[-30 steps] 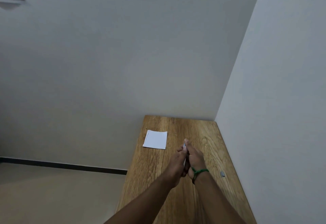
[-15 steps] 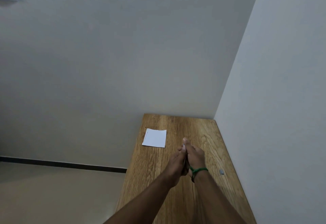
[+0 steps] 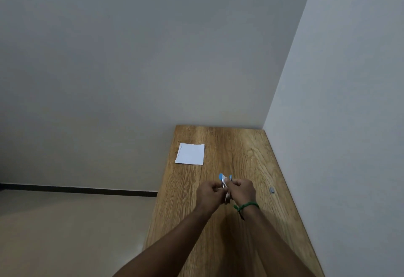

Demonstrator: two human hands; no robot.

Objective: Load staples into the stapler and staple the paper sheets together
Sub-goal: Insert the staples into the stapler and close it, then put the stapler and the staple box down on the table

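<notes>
Wood table point(image 3: 240, 145) touches walls point(image 3: 349, 123) at back and right; its left side is open. Left hand point(image 3: 209, 193) and right hand point(image 3: 242, 191) curl fingers round the stapler point(image 3: 224, 181), blue tip pointing away.

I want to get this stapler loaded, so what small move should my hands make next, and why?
Probably free the right hand and pick up the staple strip lying on the table to its right: both hands grip the stapler, the left hand could hold it alone, and the strip lies untouched.
</notes>
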